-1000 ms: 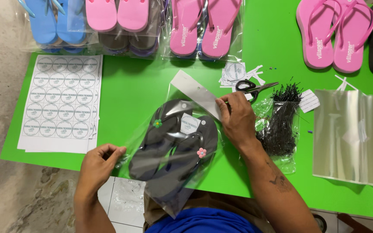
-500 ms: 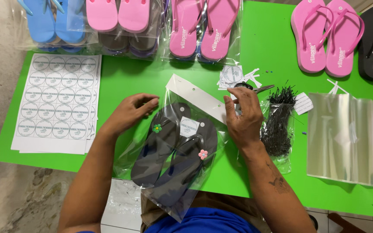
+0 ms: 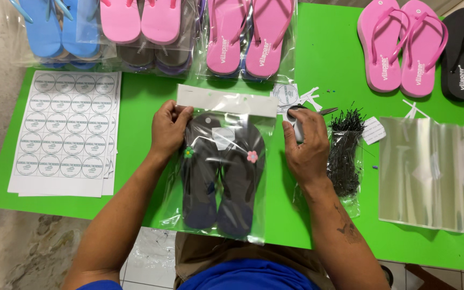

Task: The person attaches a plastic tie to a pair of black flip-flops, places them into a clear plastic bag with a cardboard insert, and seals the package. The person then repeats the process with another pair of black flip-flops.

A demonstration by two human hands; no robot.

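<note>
A green table is seen filling the view, and at its near edge a clear plastic bag is laid flat with a pair of dark flip-flops sealed inside. The bag's long axis is run straight away from the person, toes at the far end, heels hanging a little past the table's edge. A white header strip is carried across the bag's far end.

The bag is flanked by both hands. The left hand is closed on the bag's upper left corner, fingers curled just under the header strip, so it is the hand actually on the package. The right hand is kept just beside the bag's right edge, wrapped around a small pair of scissors whose tips are pointed off to the right.

To the left, a white sheet of round stickers is laid flat, rows of pale circles on it. To the right, a stack of empty clear bags is spread out, and between it and the right hand a bundle of black tag fasteners is seen in a clear sleeve. Along the far edge, bagged blue flip-flops and bagged pink flip-flops are lined up. Small flower charms, a green flower and a pink flower, are spotted on the dark straps.
</note>
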